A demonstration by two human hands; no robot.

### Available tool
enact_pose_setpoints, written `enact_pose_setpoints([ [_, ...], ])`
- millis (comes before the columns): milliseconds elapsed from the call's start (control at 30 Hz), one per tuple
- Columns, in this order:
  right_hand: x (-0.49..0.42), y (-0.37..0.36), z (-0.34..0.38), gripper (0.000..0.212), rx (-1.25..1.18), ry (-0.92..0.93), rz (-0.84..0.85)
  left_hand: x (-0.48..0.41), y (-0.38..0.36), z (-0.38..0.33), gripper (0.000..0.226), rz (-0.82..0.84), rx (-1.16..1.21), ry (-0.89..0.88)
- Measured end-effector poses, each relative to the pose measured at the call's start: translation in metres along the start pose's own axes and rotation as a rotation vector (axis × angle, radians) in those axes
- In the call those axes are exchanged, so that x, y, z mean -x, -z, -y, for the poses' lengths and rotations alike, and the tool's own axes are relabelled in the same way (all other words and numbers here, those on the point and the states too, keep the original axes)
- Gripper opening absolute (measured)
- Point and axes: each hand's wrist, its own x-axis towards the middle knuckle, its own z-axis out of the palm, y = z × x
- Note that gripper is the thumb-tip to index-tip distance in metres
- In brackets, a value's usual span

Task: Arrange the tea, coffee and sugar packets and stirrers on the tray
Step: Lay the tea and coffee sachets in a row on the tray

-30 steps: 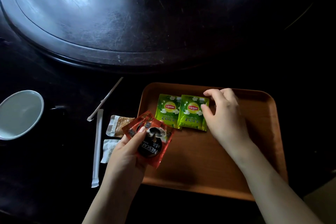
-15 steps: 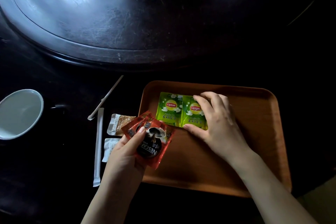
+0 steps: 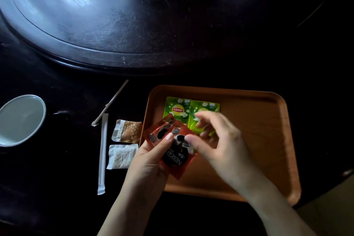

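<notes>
An orange-brown tray (image 3: 268, 140) lies on the dark table. Two green Lipton tea packets (image 3: 177, 109) sit side by side in its far left corner. My left hand (image 3: 147, 166) holds two red Nescafe coffee packets (image 3: 172, 157) fanned over the tray's left edge. My right hand (image 3: 226, 149), blurred, pinches the top edge of the front coffee packet and partly hides the right tea packet. On the table left of the tray lie a brown sugar packet (image 3: 127, 131), a white sugar packet (image 3: 121, 156), a paper-wrapped stirrer (image 3: 102, 153) and a bare white stirrer (image 3: 111, 102).
A white cup (image 3: 21, 119) stands at the far left of the table. A large dark round turntable (image 3: 115, 15) fills the back. The table's near edge and a pale floor (image 3: 329, 212) show at the bottom right.
My right hand has left the tea packets and come left and nearer, onto the coffee packets. My left hand has stayed put with those packets.
</notes>
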Motion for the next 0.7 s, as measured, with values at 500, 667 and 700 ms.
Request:
enact_pose_setpoints([
  [500,0.043,0.019,-0.018,0.034,-0.208,-0.35,-0.115,0.007,-0.029,0.038,0.037,0.0,-0.231,-0.123],
  [667,0.036,0.047,-0.019,0.015,-0.145,-0.26,-0.044,0.004,-0.033,0.038,0.03,-0.005,-0.339,-0.184],
  [700,0.034,0.05,-0.02,0.015,-0.152,-0.26,-0.012,0.005,-0.035,0.037,0.028,0.002,-0.352,-0.181],
])
